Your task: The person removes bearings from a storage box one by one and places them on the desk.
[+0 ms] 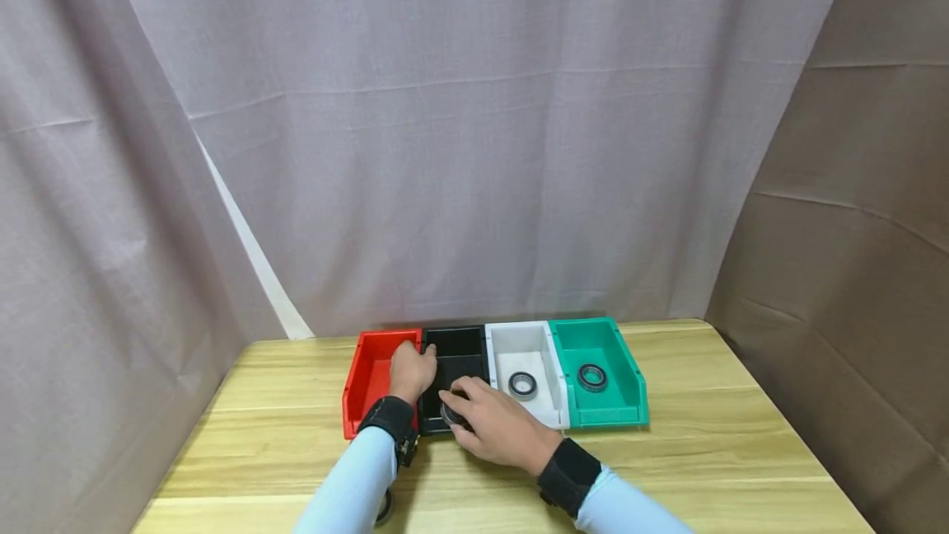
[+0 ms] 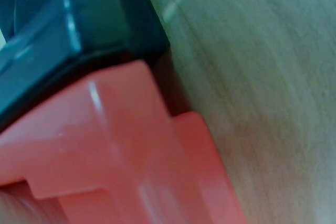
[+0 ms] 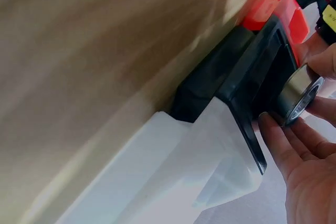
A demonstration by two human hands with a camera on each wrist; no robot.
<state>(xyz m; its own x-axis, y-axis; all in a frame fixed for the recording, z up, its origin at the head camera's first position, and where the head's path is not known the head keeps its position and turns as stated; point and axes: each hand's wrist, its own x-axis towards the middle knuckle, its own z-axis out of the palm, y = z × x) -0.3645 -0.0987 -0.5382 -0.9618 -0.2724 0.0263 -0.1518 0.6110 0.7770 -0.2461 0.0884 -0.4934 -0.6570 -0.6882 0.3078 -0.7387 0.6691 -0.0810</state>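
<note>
My right hand [image 1: 500, 427] pinches a ball bearing [image 3: 299, 95] between thumb and fingers, over the front of the black bin [image 1: 455, 342]. The bearing's steel outer ring shows in the right wrist view. My left hand [image 1: 413, 371] reaches over the wall between the red bin [image 1: 366, 381] and the black bin. Its fingertips point down and are hidden, so I cannot tell whether they hold anything. In the left wrist view the front of the red bin [image 2: 121, 129] fills the lower left.
The white bin [image 1: 561, 390] holds one bearing [image 1: 522, 386], and the green bin [image 1: 636, 390] holds another bearing [image 1: 592, 377]. All the bins stand side by side on a wooden table [image 1: 712, 452]. One more bearing [image 1: 385, 508] lies partly behind my left forearm. Curtains hang behind.
</note>
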